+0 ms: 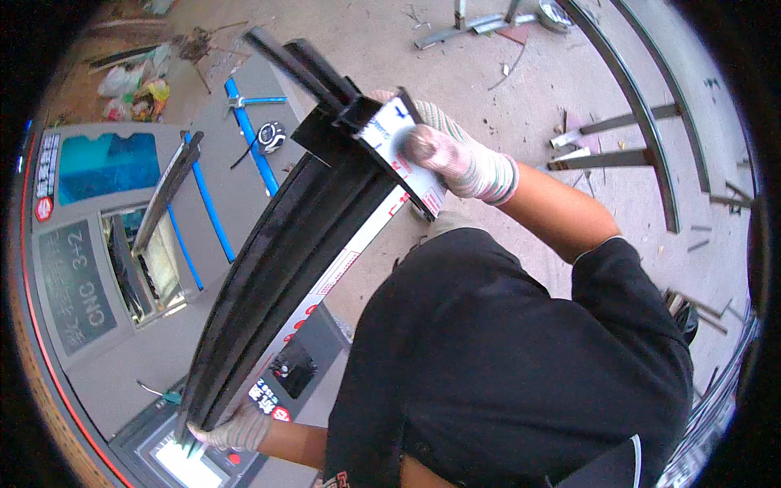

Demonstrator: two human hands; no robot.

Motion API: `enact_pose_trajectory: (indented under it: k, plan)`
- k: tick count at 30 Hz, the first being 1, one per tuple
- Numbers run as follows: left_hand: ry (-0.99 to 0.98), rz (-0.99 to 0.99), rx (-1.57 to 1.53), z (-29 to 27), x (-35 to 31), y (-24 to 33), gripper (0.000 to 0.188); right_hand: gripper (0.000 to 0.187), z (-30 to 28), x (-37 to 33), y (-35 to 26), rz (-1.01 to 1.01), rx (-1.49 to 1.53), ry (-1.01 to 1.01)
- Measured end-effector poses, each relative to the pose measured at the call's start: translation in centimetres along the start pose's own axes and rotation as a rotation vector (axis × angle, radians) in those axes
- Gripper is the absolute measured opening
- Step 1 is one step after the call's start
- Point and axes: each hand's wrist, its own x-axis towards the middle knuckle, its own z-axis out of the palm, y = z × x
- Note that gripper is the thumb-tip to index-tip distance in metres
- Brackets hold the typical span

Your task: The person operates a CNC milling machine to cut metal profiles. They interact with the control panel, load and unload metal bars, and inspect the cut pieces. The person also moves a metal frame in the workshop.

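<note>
A long black metal profile (268, 268) slants across the view in front of me, with white printed film (325, 285) along its near side. At its upper end my gloved right hand (451, 154) is closed around it, the thumb pressed on a white patch. Slim black bars (297, 69) stick out past that end. My gloved left hand (236, 429) grips the lower end, close to a lit screen (191, 465). Both gloves are pale knit with striped cuffs. The fingers under the profile are partly hidden.
A grey machine (122, 358) with blue strips (213, 211) fills the left side. A round black-and-white object (271, 137), perhaps a tape measure, lies on it. Plastic scraps (134, 85) lie at the upper left. A metal frame stand (643, 106) stands at the right.
</note>
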Motion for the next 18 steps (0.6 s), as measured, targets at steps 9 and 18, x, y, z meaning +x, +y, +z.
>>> enact_pose_trajectory:
  k: [9,18]
  plan:
    - [-0.07,-0.155,-0.008,-1.2,-2.4,-1.0,0.066,0.076,0.1,-4.6,-2.2,0.208,-0.16,0.189]
    - [-0.086,-0.199,0.019,0.4,-13.8,-1.7,0.074,0.061,-8.0,-10.1,-7.3,0.28,-0.074,0.212]
